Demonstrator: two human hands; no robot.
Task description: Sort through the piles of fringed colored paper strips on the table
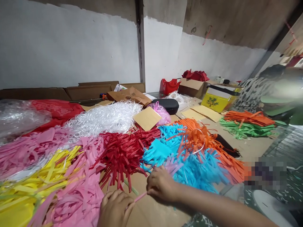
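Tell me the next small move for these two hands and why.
Probably draw the pink strip taut. The left hand and the right hand each pinch an end of it, close together above the cardboard, and it sits slack between them. The blue fringe beside the right hand lies loose.

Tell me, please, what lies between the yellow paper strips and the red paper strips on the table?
In the head view, pink paper strips fill the stretch between the yellow paper strips and the red paper strips. The left hand rests at their near edge.
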